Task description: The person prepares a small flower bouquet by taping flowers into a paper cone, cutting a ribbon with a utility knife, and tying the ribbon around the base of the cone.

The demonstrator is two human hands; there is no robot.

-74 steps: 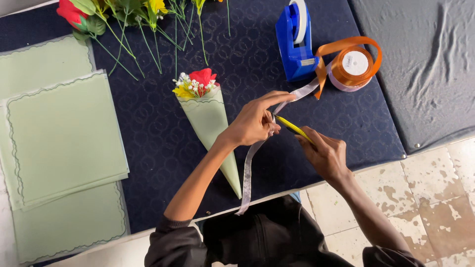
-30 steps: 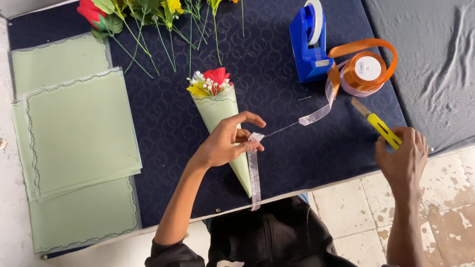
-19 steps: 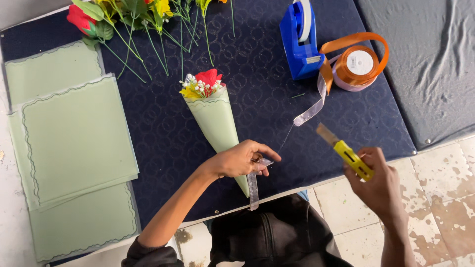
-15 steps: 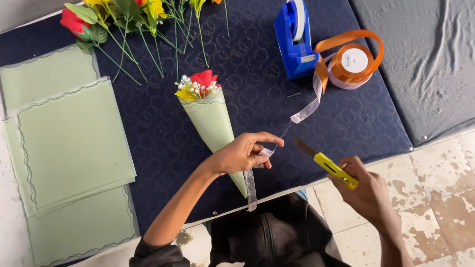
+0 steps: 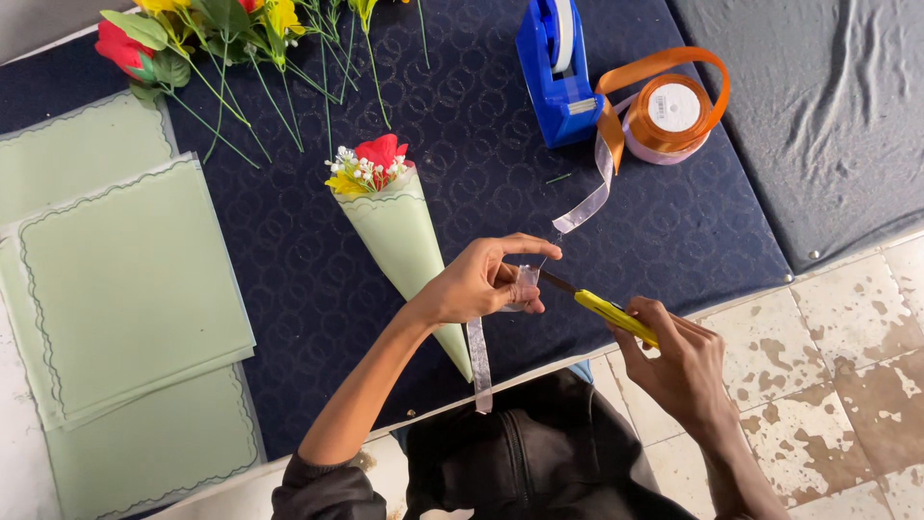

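Pale ribbon (image 5: 478, 351) pinched in left hand (image 5: 478, 285) over table (image 5: 674, 221) edge, beside green paper cone bouquet (image 5: 399, 226). Right hand (image 5: 679, 361) grips yellow cutter (image 5: 616, 316), blade at ribbon — keep ribbon taut, slice away from fingers.

Pale ribbon (image 5: 478, 356) pinched in my left hand (image 5: 481, 284), its tail dangling off the desk edge; yellow knife (image 5: 616, 317) in my right hand (image 5: 679, 361), blade touching the ribbon.

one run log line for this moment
left hand: pinches pale sheer ribbon | right hand: holds yellow utility knife, blade at ribbon | beside: green paper flower cone
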